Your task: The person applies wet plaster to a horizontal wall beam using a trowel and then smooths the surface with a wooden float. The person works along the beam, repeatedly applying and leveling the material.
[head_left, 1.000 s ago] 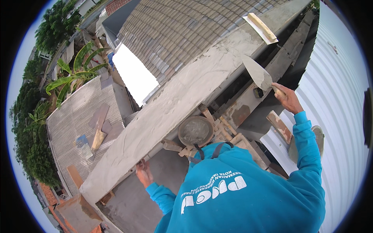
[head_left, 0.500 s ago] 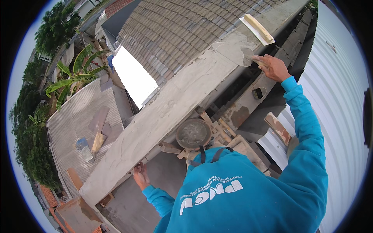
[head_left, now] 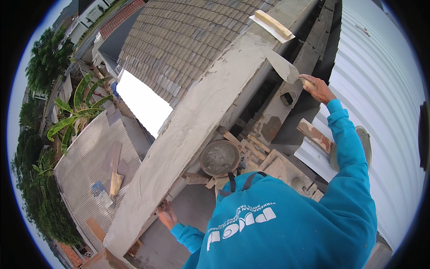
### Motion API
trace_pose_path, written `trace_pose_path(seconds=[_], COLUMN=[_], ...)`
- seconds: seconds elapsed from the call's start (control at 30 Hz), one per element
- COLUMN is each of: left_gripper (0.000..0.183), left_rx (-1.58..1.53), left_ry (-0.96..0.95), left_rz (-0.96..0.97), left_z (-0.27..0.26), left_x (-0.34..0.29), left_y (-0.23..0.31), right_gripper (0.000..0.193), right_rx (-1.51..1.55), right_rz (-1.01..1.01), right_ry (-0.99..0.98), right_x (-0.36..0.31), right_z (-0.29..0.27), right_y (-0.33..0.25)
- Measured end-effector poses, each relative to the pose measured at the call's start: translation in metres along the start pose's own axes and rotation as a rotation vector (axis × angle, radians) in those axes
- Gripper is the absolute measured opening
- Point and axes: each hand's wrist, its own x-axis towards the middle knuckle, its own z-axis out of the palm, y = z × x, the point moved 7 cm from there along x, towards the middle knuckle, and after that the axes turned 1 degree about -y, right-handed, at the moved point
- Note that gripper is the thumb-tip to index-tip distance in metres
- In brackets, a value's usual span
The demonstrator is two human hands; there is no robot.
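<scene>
- Had the fingers of the right hand clamped on the wooden handle of the trowel, its blade pointing in over the near edge of the grey-coated ledge.
- Had the fingers of the left hand up against that same ledge edge, toward the end opposite the float; could not tell a firm grip from a light rest.
- Seemed to call for a shallow blade angle, light even pressure and long strokes along the ledge, to flatten ridges without dragging material over the edge.
- Seemed wise, too, to spare the smoothed surface from the left fingertips and to steer clear of the float, lying across the ledge beyond the trowel.
- Saw 1 round pan of grey mix beside the ledge, between the 2 hands.
- Could not make out contact or clearance between blade tip and ledge.
- Lost the right palm from view, and whatever lay beneath the teal sweatshirt, back from the ledge.
</scene>
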Motion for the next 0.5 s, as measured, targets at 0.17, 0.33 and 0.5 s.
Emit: trace_pose_path(seconds=[0.17,0.33,0.5], left_gripper=[0.043,0.035,0.031], left_rx=[0.031,0.082,0.080], left_ry=[-0.033,0.008,0.004], left_rz=[0.003,-0.011,-0.035], left_z=[0.000,0.011,0.010], left_x=[0.002,-0.006,-0.005], left_y=[0.001,0.009,0.008], right_gripper=[0.044,0.042,0.039], right_rx=[-0.030,-0.023,-0.220], right_rz=[0.090,0.188,0.103], right_ry=[0.142,0.471,0.668], right_x=[-0.050,-0.011,0.108], right_z=[-0.023,-0.038,-0.056], right_y=[-0.010,0.011,0.006])
